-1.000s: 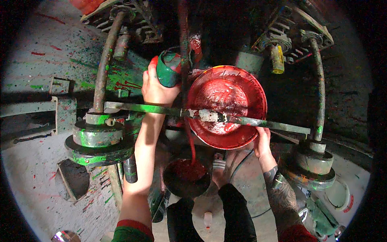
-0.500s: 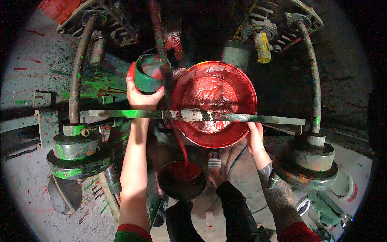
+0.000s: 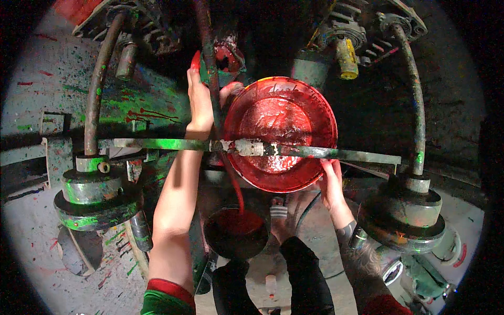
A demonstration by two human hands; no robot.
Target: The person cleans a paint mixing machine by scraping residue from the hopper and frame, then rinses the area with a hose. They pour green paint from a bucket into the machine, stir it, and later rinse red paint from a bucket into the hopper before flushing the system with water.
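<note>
A green can (image 3: pixel 241 64) with red inside its mouth is in my left hand (image 3: pixel 202 105), whose fingers and thumb wrap round its near side. The index fingertip is smeared red. A red-stained vertical rod (image 3: pixel 209 50) passes in front of this hand and hides part of the can. My right hand (image 3: pixel 332 186) grips the lower right edge of a large round red bucket (image 3: pixel 241 170), its fingers partly hidden beneath. Wet red paint (image 3: pixel 270 118) lies inside the bucket, which is tipped so that its mouth faces me.
A paint-spattered metal bar (image 3: pixel 341 154) crosses in front of the bucket. Vertical shafts with heavy round collars stand left (image 3: pixel 94 191) and right (image 3: pixel 401 220). Below, a dark bucket (image 3: pixel 236 247) catches the lower end of a red strand. Another person's legs (image 3: pixel 310 273) show at the bottom.
My left hand has carried the green can rightward and away from me, behind the rod, and the can has turned. The red bucket and my right hand have barely moved.
</note>
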